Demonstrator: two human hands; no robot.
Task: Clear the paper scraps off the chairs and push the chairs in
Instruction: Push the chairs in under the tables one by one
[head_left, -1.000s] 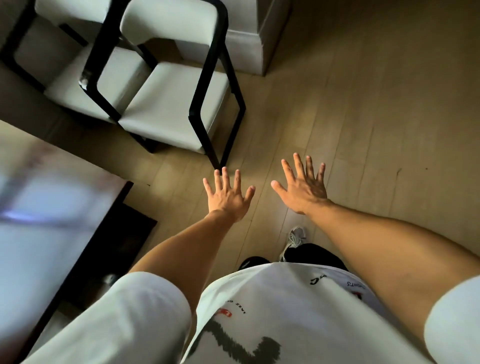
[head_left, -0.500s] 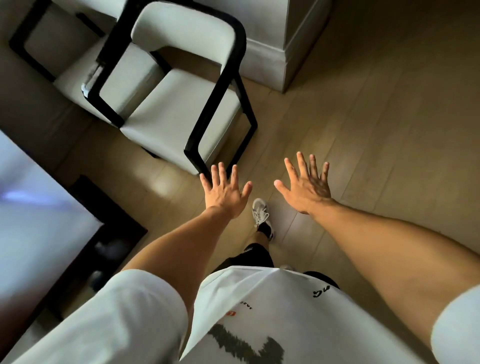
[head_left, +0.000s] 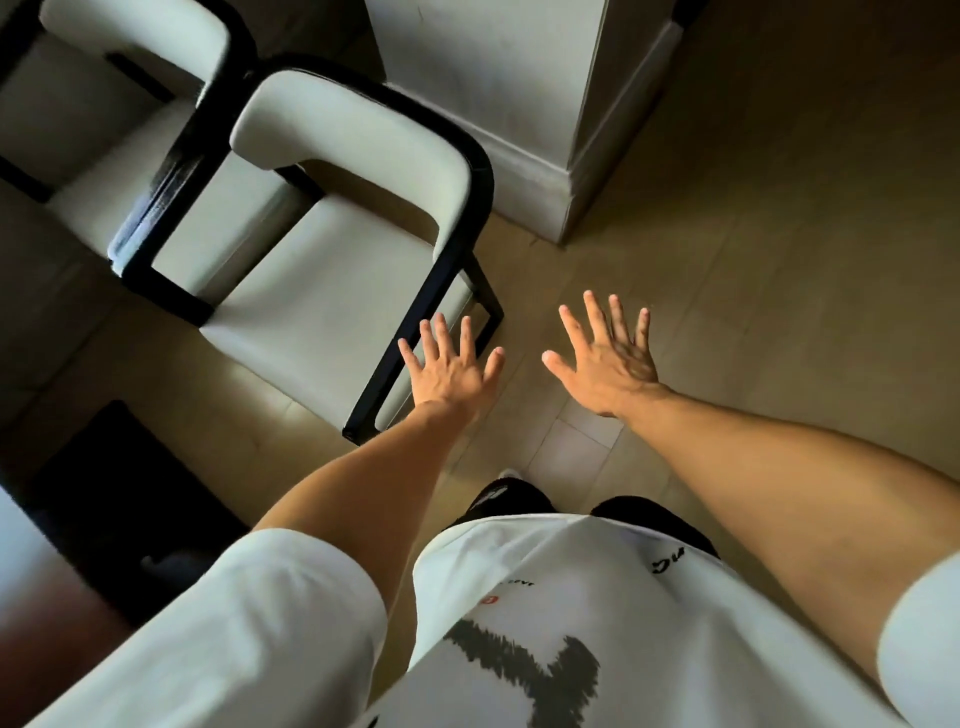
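Both hands, left (head_left: 451, 366) and right (head_left: 609, 364), are reaching with each grip spread and holding nothing, toward the near chair (head_left: 332, 291) at ten o'clock (no scraps showing on its seat), so taking its frame evenly would be pushing it straight.

Both my arms reach forward and down, bare from the short white sleeves to the wrists. My left hand (head_left: 451, 370) is spread flat, back of the hand up, fingers (head_left: 443, 335) straight and fanned, thumb out to the side. My right hand (head_left: 609, 364) lies the same way (a little farther forward), fingers splayed and thumb pointing toward the left hand. The two hands are apart, side by side, and neither grips anything.
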